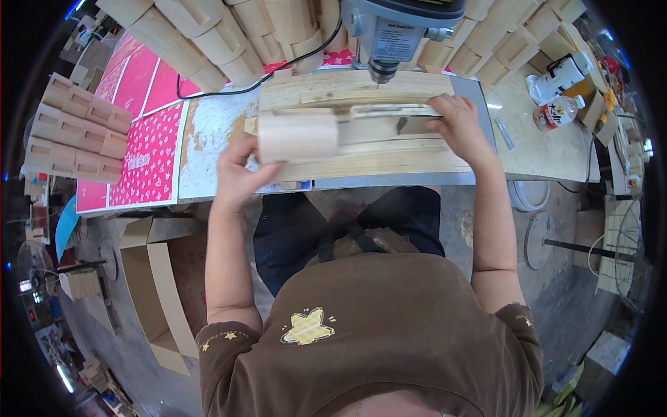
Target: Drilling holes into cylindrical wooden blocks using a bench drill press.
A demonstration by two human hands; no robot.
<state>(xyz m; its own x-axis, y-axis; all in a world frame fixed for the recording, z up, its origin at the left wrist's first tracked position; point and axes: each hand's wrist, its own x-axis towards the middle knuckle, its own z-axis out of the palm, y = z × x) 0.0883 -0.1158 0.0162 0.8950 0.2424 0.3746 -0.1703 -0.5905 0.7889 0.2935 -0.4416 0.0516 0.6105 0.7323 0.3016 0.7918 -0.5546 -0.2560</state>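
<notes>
A pale wooden cylinder (299,136), blurred by motion, lies crosswise over the wooden boards on the workbench. My left hand (243,169) grips its left end, thumb along the near side and fingers curled behind. To the right, a long flat piece with a dark mark (401,126) stretches from the cylinder toward my right hand (460,126). My right hand is closed at the far end of that piece, around a thin dark edge; what exactly it grips is hard to make out. Above the boards hangs the chuck (383,70) of a bench drill press (389,35).
Stacked wooden cylinders (208,38) line the back, with another stack (76,132) on the left over a pink patterned sheet (146,156). A black cable (260,78) crosses behind. At the right stand a bottle (558,113) and a blue-grey strip (504,133). An open cardboard box (163,299) sits below left.
</notes>
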